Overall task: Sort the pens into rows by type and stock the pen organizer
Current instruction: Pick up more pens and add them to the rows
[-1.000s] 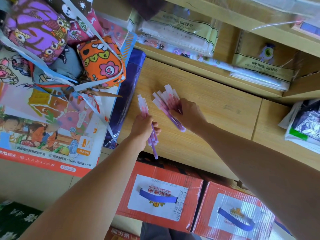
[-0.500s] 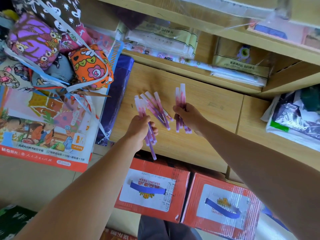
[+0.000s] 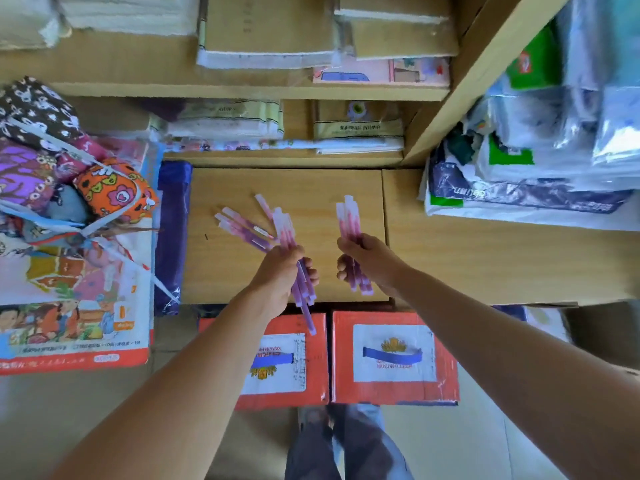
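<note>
My left hand grips a bunch of pink-and-purple pens, caps pointing away from me, tips hanging over the shelf's front edge. My right hand grips a smaller bundle of the same pens, held upright a short way to the right. A few loose pens lie fanned on the wooden shelf top, just left of and beyond my left hand. No pen organizer shows in the head view.
Patterned fabric pouches tied with ribbon sit on a picture-book pack at the left. A purple packet lies beside the shelf. Two red cartons stand below. Plastic-wrapped stationery piles at the right; notebooks fill the back shelves.
The right hand dropped a few pens onto the shelf and drew away to the right with a smaller bundle. The left hand's bunch looks thicker. The camera tilted up, showing more shelves.
</note>
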Action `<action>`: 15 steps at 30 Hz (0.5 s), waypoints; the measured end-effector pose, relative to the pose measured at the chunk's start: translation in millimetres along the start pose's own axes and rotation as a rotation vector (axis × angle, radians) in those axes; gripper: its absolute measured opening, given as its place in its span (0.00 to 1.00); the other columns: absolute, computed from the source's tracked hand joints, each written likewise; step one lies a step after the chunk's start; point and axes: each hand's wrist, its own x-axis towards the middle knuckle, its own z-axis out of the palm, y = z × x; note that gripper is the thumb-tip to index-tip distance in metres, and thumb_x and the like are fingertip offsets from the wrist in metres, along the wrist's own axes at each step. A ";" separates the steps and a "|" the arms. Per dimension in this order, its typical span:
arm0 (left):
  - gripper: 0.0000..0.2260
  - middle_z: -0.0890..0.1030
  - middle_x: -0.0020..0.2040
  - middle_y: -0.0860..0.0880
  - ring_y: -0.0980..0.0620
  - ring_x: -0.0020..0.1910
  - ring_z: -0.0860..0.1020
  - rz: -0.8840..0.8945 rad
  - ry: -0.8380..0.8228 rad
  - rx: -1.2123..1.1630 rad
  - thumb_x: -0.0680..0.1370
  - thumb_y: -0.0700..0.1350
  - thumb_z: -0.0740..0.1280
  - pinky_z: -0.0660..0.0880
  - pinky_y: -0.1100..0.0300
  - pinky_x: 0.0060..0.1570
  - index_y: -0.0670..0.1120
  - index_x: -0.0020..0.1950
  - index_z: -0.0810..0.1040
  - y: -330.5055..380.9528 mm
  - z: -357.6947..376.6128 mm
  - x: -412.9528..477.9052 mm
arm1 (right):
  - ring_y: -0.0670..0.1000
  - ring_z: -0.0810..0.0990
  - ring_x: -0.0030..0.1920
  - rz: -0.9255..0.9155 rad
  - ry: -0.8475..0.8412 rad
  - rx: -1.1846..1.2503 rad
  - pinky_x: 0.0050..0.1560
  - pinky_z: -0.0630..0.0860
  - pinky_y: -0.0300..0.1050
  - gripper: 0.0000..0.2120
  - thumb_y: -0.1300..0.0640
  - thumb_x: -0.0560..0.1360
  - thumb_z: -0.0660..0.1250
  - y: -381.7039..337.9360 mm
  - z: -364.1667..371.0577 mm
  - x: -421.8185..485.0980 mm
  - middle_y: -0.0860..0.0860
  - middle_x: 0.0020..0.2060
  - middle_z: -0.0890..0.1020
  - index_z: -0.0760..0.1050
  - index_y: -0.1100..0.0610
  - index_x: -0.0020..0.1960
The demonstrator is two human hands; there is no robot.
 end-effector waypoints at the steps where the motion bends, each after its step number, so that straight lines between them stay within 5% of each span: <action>1: 0.08 0.71 0.33 0.45 0.48 0.26 0.74 0.003 -0.019 0.032 0.82 0.38 0.56 0.76 0.50 0.39 0.42 0.43 0.68 -2.3 9.1 -6.9 | 0.50 0.77 0.26 -0.002 0.026 0.020 0.26 0.72 0.42 0.09 0.57 0.82 0.59 5.0 -7.1 -11.1 0.54 0.30 0.77 0.69 0.60 0.45; 10: 0.09 0.72 0.31 0.43 0.51 0.21 0.73 0.014 -0.144 0.216 0.82 0.37 0.57 0.75 0.57 0.27 0.41 0.41 0.67 -34.9 114.7 -57.7 | 0.44 0.69 0.17 -0.034 0.216 0.134 0.17 0.62 0.33 0.08 0.60 0.82 0.57 46.1 -82.8 -119.1 0.55 0.29 0.71 0.68 0.63 0.47; 15: 0.12 0.75 0.21 0.47 0.51 0.19 0.74 0.033 -0.235 0.347 0.82 0.38 0.57 0.72 0.60 0.24 0.40 0.39 0.69 -65.7 199.8 -86.4 | 0.47 0.69 0.17 -0.031 0.339 0.172 0.17 0.58 0.33 0.09 0.57 0.82 0.58 84.2 -154.1 -174.3 0.50 0.22 0.74 0.70 0.62 0.48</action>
